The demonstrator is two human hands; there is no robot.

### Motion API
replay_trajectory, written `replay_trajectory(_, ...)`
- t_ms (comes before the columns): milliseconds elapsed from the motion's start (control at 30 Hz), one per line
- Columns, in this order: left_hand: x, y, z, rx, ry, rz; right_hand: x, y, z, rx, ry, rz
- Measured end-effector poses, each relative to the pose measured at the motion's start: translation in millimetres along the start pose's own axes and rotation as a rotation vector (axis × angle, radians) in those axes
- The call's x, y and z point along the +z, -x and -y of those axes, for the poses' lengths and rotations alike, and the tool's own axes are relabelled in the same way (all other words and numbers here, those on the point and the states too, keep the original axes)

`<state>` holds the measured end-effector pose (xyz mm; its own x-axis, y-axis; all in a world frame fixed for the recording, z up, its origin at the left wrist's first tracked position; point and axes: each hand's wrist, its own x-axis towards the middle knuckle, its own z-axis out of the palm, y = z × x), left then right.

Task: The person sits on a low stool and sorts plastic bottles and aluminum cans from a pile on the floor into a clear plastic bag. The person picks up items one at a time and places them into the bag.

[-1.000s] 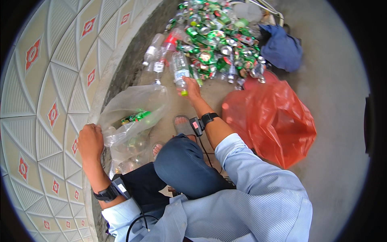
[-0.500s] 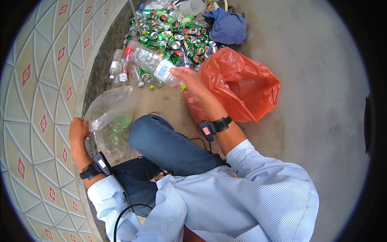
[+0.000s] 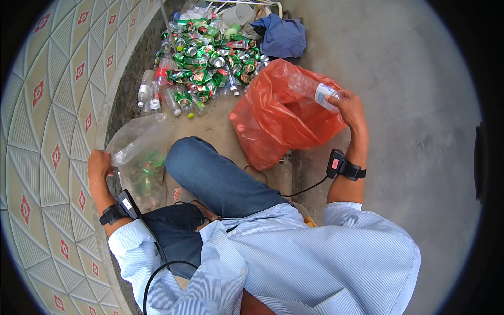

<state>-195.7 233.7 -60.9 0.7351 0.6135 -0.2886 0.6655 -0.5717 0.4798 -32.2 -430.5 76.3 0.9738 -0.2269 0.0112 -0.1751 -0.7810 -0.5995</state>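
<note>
Bags number two: left hand [image 3: 98,164] grips clear bag [image 3: 137,157], right hand [image 3: 350,108] holds one bottle [image 3: 315,92] over orange bag [image 3: 278,123].

You have two bags before you: one orange bag [image 3: 278,123] at centre, one clear bag [image 3: 139,157] at left. One blue cloth [image 3: 283,37] lies at top. The crushed cans [image 3: 210,58] are too many to count.

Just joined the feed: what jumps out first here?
The big orange bag on the concrete at centre, with the right hand holding a clear plastic bottle over it. Behind it, a heap of crushed green cans lies by the kerb. At left, the left hand grips a clear bag.
</note>
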Motion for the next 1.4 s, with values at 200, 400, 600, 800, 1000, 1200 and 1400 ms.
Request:
replay_trajectory(200,-3,4,-6,-0.005,0.029,0.031,15,-13,-34,0.094,0.381,0.152)
replay_trajectory(400,-2,3,-6,-0.013,0.024,0.046,30,-9,-34,0.085,0.473,0.064)
replay_trajectory(600,-4,7,-10,-0.023,0.030,0.037,55,13,-5,-0.135,0.086,0.536)
replay_trajectory(800,-5,11,-11,-0.024,0.029,0.026,83,8,-17,-0.286,0.415,0.367)
replay_trajectory(1000,-4,8,-11,-0.030,0.000,0.027,28,-7,-22,-0.134,0.158,0.151)
replay_trajectory(1200,-6,10,-7,-0.021,0.002,0.032,35,4,-3,-0.162,0.281,0.291)
replay_trajectory(1400,-8,10,5,-0.046,0.012,-0.012,54,28,77,-0.291,0.171,0.063)
